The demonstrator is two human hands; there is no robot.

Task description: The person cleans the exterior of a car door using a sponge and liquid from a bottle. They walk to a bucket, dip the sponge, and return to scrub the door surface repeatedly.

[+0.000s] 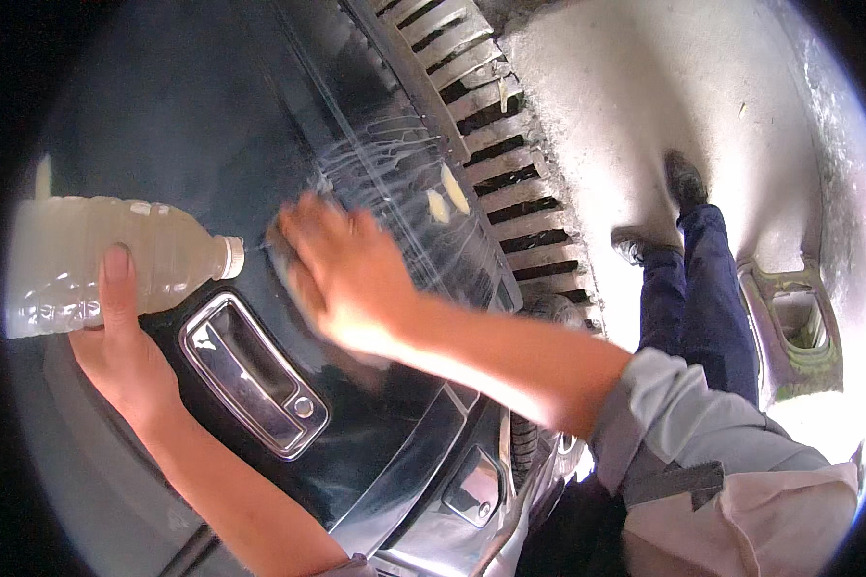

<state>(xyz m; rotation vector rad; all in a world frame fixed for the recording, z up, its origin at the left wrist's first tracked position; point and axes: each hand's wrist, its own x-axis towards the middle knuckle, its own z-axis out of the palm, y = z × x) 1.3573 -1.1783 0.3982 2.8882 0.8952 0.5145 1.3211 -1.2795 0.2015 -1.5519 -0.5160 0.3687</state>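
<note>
My left hand (130, 356) is wrapped round a large clear plastic bottle (178, 260) of cloudy, pale liquid. The bottle lies on its side in the grip, its white cap end (232, 258) pointing right, close to the dark car door (260, 125). My right hand (346, 269) presses against that door just above the chrome door handle (255, 375), fingers bent and smeared by motion. A greyish-brown flat edge shows under its fingertips, but what it is stays hidden. Milky wet streaks (385, 159) run over the panel beyond this hand.
A slotted concrete drain cover (510, 178) runs alongside the car over a pale floor (597, 96). My legs in dark trousers (704, 298) stand at the right. Near them is a worn frame-like object with an opening (801, 322). A second door handle (473, 486) shows low down.
</note>
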